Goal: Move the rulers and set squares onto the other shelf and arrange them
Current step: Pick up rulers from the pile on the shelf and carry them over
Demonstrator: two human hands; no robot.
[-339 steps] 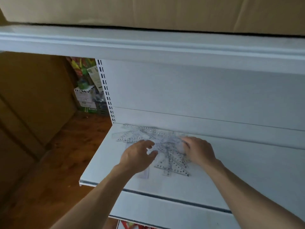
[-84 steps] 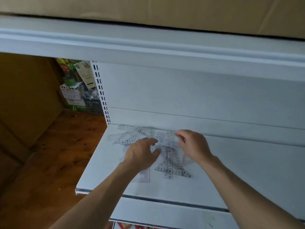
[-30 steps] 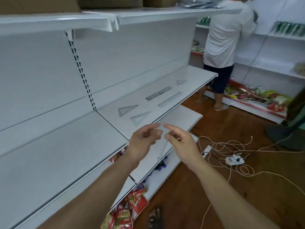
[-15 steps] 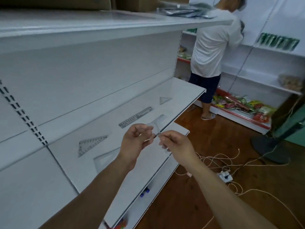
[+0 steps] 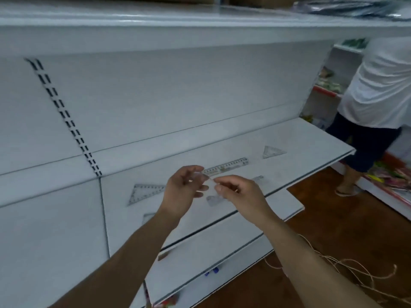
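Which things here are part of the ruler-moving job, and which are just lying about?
Job: left hand and right hand pinching a small clear plastic piece; large clear triangular set square, clear marked ruler and smaller clear set square on the white metal shelf.
Lying about: tangled pale cords on the brown wooden floor; bystander in white shirt.

Bare left hand, bare right hand

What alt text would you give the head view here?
The left hand and right hand pinch a blurred clear plastic piece above a white shelf, where a ruler, a large set square and a small set square lie apart. A person in a white shirt stands past the shelf's end.
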